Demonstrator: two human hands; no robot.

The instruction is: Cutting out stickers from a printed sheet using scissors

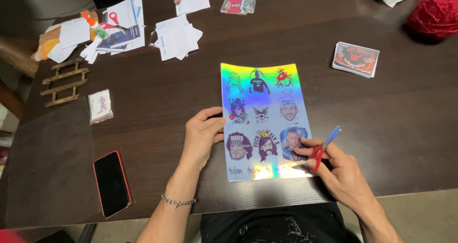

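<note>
Two hands work a shiny sticker sheet [265, 119] lying flat near the front edge of the dark table [157, 109]: the left hand [202, 134] presses its left edge with loosely curled fingers, while the right hand [336, 169] grips red-handled scissors [323, 147] at its lower right corner, a phone [112, 182] well to the left.

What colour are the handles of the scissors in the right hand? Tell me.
Red, on the scissors held by the right hand; head view.
</note>
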